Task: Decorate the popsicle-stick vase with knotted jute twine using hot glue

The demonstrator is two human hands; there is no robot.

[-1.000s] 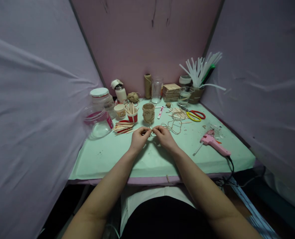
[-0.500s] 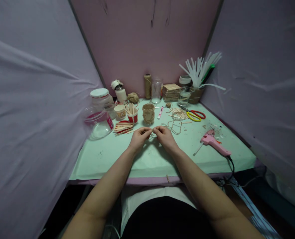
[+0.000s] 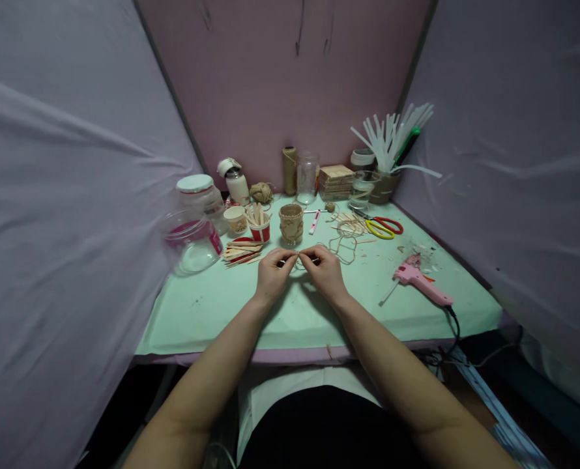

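As forearms (image 3: pixel 221 352) cross front edge, surface (image 3: pixel 192 322) stretches back. Glue gun (image 3: pixel 425 284) lies near right edge, probably parked aside. Left hand (image 3: pixel 272 275) and right hand (image 3: pixel 325 273) meet midway between side edges, each grip pinched nearly closed, likely for fine control. Cup (image 3: pixel 290 225) upright just beyond. Twine (image 3: pixel 352 262) loops toward right edge; both grips seemingly on thin strand.

I can't make out how the twine (image 3: pixel 341 251) sits between left hand (image 3: pixel 272 273) and right hand (image 3: pixel 325 272); fingertips cover it. The left tub (image 3: pixel 195 244) blurs, and the near edge crops both arms (image 3: pixel 212 384).
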